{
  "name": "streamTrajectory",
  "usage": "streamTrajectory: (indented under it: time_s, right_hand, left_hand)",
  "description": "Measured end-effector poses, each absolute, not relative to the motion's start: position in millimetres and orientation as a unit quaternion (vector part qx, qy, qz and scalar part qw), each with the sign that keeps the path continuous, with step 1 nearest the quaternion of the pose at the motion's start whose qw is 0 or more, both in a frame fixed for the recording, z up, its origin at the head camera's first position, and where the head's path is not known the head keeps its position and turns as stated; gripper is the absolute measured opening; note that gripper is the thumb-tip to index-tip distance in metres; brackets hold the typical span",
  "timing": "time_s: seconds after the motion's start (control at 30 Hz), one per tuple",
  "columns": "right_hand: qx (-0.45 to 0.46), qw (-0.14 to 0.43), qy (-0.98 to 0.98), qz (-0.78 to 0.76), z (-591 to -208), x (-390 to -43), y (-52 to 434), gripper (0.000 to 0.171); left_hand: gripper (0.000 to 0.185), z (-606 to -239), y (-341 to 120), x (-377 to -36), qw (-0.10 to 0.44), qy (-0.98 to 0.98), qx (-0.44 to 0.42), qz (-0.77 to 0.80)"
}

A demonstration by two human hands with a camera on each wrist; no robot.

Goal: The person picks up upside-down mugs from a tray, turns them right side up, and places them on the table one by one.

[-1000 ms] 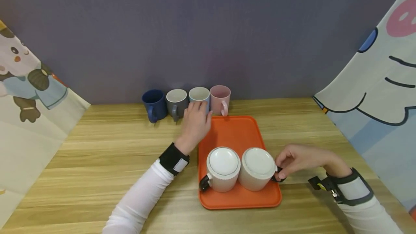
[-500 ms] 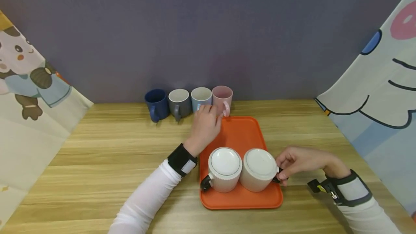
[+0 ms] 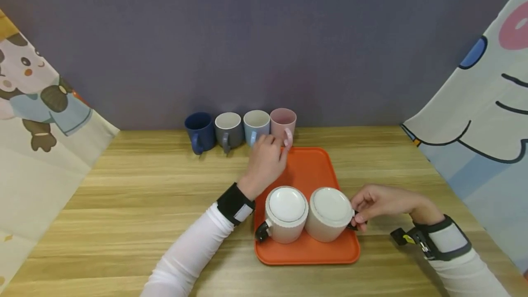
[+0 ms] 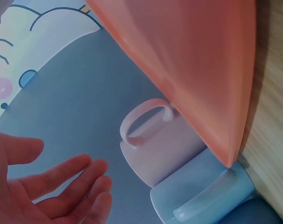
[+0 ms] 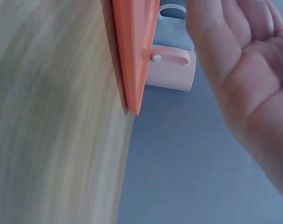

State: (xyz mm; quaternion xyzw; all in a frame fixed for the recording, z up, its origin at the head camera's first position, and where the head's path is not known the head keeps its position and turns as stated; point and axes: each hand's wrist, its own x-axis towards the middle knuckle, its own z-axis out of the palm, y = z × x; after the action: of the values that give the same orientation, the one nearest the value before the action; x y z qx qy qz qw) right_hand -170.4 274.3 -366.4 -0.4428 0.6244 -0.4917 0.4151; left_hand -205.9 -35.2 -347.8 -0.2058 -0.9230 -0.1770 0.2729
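Note:
My left hand (image 3: 266, 162) hovers over the far left part of the orange tray (image 3: 307, 164), in front of a light blue mug (image 3: 256, 123) and a pink mug (image 3: 282, 120). In the left wrist view its fingers (image 4: 80, 186) are loosely bent, apart from the pink mug's handle, with nothing between them and the thumb. My right hand (image 3: 381, 203) pinches the black handle of the right-hand white mug (image 3: 327, 217), which stands upside down on the tray. Beside it stands another upside-down white mug (image 3: 286, 214), its black handle pointing left. The right wrist view shows only the palm; its fingertips are hidden.
A dark blue mug (image 3: 200, 127) and a grey mug (image 3: 228, 129) complete the upright row along the grey back wall (image 3: 264, 40). The wooden table (image 3: 136, 205) carries everything. Printed cloths hang at both sides.
My left hand has moved right and slightly nearer, away from the front of the light blue mug, which now shows its handle. The right hand keeps its hold on the white mug's handle.

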Motion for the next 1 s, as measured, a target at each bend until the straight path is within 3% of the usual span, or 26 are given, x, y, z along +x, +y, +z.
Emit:
streamTrajectory:
  time_s: [0.3,0.6,1.0]
  right_hand:
    - [-0.401,0.424,0.664,-0.468,-363.9,-169.8,273.2,0.012]
    - [-0.482,0.394,0.591,-0.514,-374.4,-174.3,272.3,0.015]
    - [-0.497,0.386,0.569,-0.530,-376.8,-180.0,277.0,0.020]
  left_hand:
    - [0.023,-348.1,-36.3,-205.1,0.263,-0.926,-0.203,-0.180]
    - [0.023,-347.2,-37.4,-206.8,0.264,-0.922,-0.201,-0.197]
    - [0.022,-347.6,-36.7,-206.9,0.266,-0.925,-0.194,-0.189]
